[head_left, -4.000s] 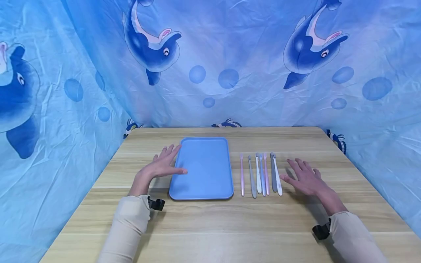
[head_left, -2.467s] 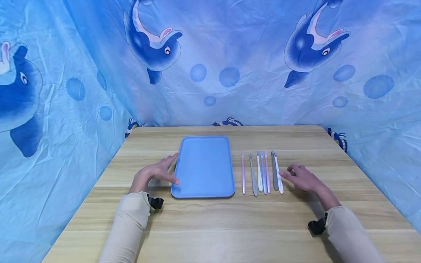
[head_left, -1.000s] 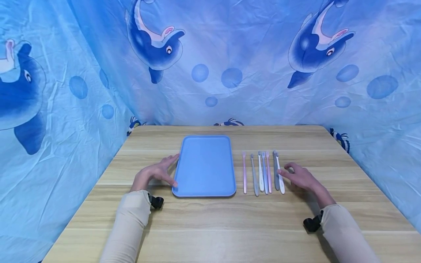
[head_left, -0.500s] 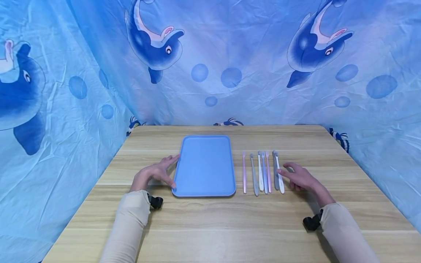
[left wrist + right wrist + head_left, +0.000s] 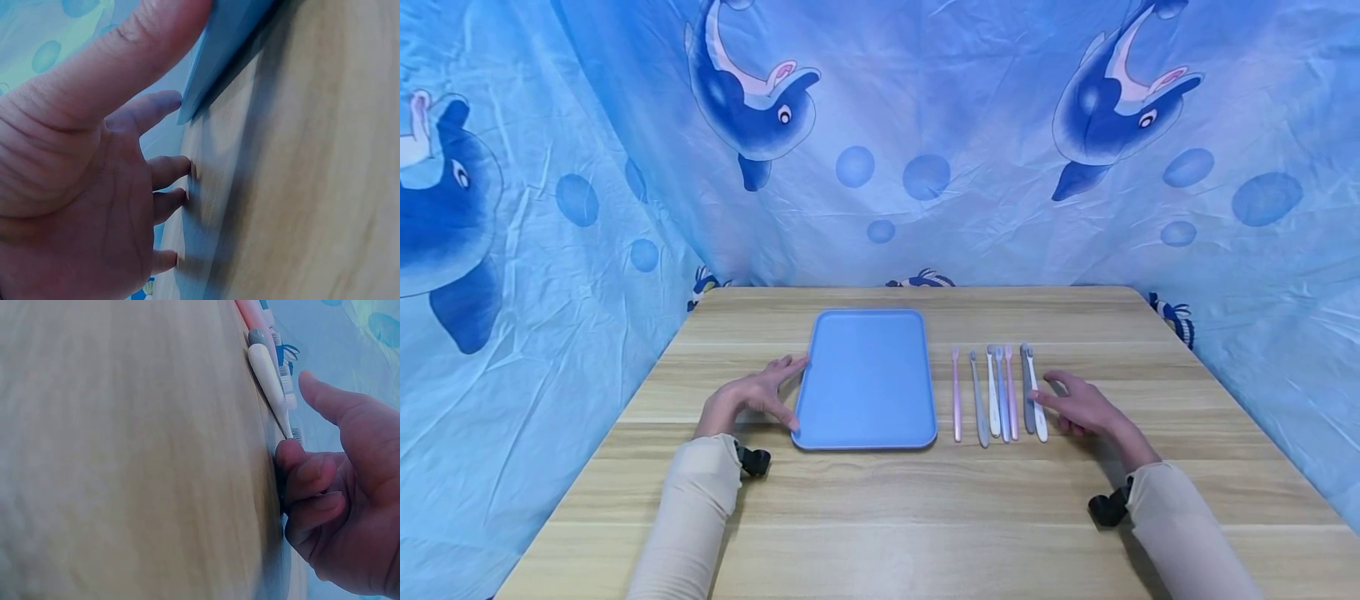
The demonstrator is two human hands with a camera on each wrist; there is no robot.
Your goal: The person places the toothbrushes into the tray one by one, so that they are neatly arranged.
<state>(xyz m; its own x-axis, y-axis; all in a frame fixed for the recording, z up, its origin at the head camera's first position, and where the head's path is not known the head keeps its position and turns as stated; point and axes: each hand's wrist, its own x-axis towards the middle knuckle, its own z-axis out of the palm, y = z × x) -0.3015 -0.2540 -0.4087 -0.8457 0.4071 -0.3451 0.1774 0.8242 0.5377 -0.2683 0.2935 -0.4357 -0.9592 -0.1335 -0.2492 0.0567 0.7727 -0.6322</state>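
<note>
A blue rectangular tray point(image 5: 868, 383) lies flat on the table. At its left side is my left hand point(image 5: 752, 393), thumb and index fingertip at the tray's edge; in the left wrist view the other fingertips point(image 5: 172, 170) rest on the table. Right of the tray, several toothbrushes lie side by side, bristle ends away from me. My right hand point(image 5: 1078, 404) is beside the rightmost one, a white toothbrush point(image 5: 267, 375), which overlaps a dark grey toothbrush point(image 5: 1027, 392). The right thumb point(image 5: 328, 400) stands apart from it, the index fingertip is right at it, and the other fingers are loosely curled.
Farther left in the row lie a pink toothbrush point(image 5: 957, 404), a grey toothbrush point(image 5: 980, 408) and a close group of white, blue and pink ones. The wooden table point(image 5: 880, 517) ends at a blue dolphin-print curtain point(image 5: 910, 225) behind and along both sides.
From hovering with spread fingers, both hands came down: the left to the tray's edge, the right to the rightmost white toothbrush, its fingers curling. During the last second they have barely moved.
</note>
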